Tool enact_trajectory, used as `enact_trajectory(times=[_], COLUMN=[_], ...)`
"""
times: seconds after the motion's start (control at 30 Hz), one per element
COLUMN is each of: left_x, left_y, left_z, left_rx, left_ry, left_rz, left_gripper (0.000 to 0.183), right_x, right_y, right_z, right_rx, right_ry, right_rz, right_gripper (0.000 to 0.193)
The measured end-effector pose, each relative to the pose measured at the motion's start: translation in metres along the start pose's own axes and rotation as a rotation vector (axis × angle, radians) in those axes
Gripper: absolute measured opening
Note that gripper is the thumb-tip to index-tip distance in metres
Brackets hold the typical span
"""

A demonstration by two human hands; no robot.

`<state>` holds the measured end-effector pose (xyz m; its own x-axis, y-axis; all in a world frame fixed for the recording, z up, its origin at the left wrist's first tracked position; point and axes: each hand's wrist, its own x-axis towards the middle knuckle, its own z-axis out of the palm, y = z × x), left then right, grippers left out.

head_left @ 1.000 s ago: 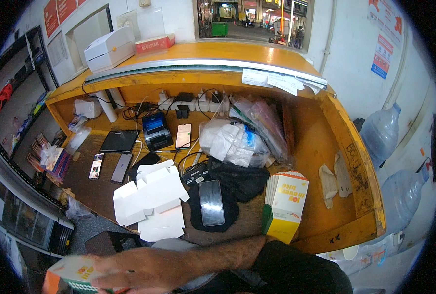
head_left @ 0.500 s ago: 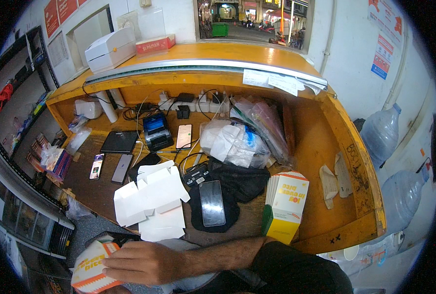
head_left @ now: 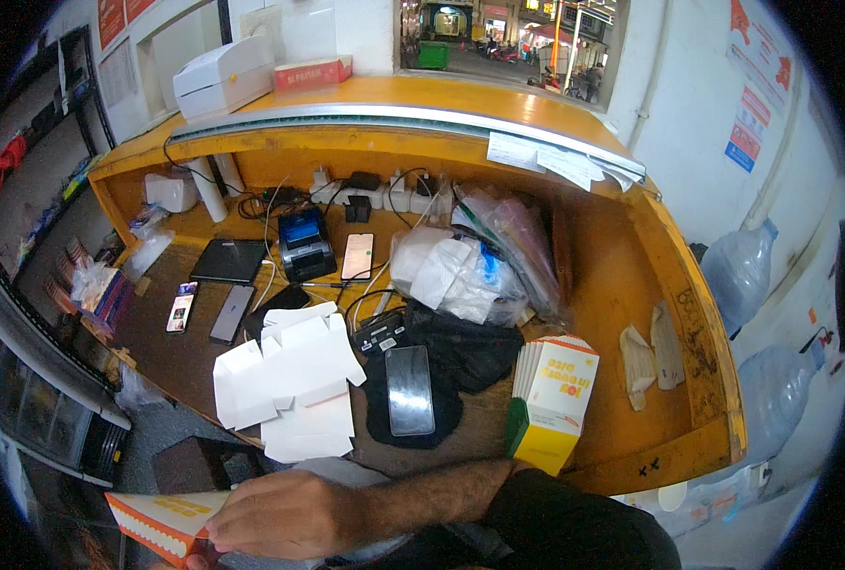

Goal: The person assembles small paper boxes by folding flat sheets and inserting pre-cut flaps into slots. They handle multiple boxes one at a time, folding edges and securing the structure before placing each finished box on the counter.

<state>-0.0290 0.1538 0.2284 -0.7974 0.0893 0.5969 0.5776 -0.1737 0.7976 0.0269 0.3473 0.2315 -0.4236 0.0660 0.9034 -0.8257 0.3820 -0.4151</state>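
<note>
My right hand (head_left: 299,515) reaches across from the lower right, its fingers closed on the right end of a folding paper food box (head_left: 166,513) with an orange edge and a white scalloped pattern. A few fingertips of my left hand (head_left: 204,553) show at the box's underside by the lower edge; the rest of that hand is out of view. Unfolded white box blanks (head_left: 294,375) lie on the desk just beyond my right hand. Farther right stands a stack of similar white, yellow and green boxes (head_left: 557,394).
On the wooden desk (head_left: 470,446), a phone (head_left: 410,389) rests on black cloth. Behind are more phones, a black tablet (head_left: 229,260), a blue-and-black device (head_left: 305,245), cables and plastic bags (head_left: 460,275). A white printer (head_left: 224,78) sits on the yellow ledge. Shelving stands left.
The box has tipped, so its scalloped side now shows. My right hand has turned and moved slightly right and down. The view has shifted a little.
</note>
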Motion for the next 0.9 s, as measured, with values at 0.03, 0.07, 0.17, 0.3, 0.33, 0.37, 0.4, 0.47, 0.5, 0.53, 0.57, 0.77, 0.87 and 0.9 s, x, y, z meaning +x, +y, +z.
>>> enact_trajectory(times=[0.03, 0.07, 0.17, 0.3, 0.33, 0.37, 0.4, 0.47, 0.5, 0.53, 0.57, 0.77, 0.87, 0.9], left_x=[-0.002, -0.004, -0.004, 0.002, 0.002, 0.003, 0.003, 0.001, 0.001, 0.000, -0.002, -0.009, -0.007, -0.006], left_y=[0.000, 0.000, 0.003, 0.011, 0.007, 0.000, -0.005, -0.009, -0.011, -0.012, -0.012, -0.016, -0.018, -0.017], left_z=[0.000, -0.001, -0.006, 0.013, 0.012, 0.008, 0.005, -0.001, -0.003, -0.006, -0.008, -0.006, -0.004, -0.002], left_rx=[-0.009, -0.019, -0.123, -0.205, -0.150, -0.095, -0.041, 0.101, 0.170, 0.163, 0.156, 0.149, 0.170, 0.153], left_ry=[0.004, 0.008, 0.081, 0.101, 0.079, 0.057, 0.033, 0.007, -0.008, -0.007, -0.007, -0.046, -0.018, 0.018], left_rz=[0.016, 0.033, -0.045, 0.025, 0.066, 0.107, 0.150, 0.156, 0.158, 0.079, 0.000, -0.076, -0.091, -0.122], left_gripper=[0.028, 0.029, 0.030, 0.028, 0.027, 0.026, 0.026, 0.024, 0.023, 0.021, 0.020, 0.017, 0.019, 0.019], right_x=[-0.004, -0.006, 0.016, 0.010, 0.010, 0.011, 0.011, 0.011, 0.011, 0.008, 0.008, 0.005, 0.005, 0.005], right_y=[0.000, -0.001, -0.009, -0.004, -0.005, -0.005, -0.006, -0.005, -0.004, -0.004, -0.003, 0.004, 0.003, 0.003], right_z=[0.006, 0.010, 0.002, 0.006, 0.006, 0.006, 0.004, 0.000, 0.002, 0.006, 0.008, 0.016, 0.016, 0.017], right_rx=[0.004, 0.007, -0.020, 0.045, 0.055, 0.064, 0.100, 0.172, 0.180, 0.188, 0.196, 0.118, 0.131, 0.130], right_ry=[0.043, 0.085, 0.076, 0.088, 0.117, 0.145, 0.141, 0.132, 0.140, 0.149, 0.157, 0.129, 0.186, 0.173], right_rz=[0.037, 0.073, 0.086, 0.082, 0.116, 0.150, 0.213, 0.339, 0.333, 0.328, 0.322, 0.236, 0.252, 0.260], right_gripper=[0.039, 0.039, 0.032, 0.021, 0.019, 0.017, 0.017, 0.016, 0.017, 0.017, 0.018, 0.019, 0.016, 0.015])
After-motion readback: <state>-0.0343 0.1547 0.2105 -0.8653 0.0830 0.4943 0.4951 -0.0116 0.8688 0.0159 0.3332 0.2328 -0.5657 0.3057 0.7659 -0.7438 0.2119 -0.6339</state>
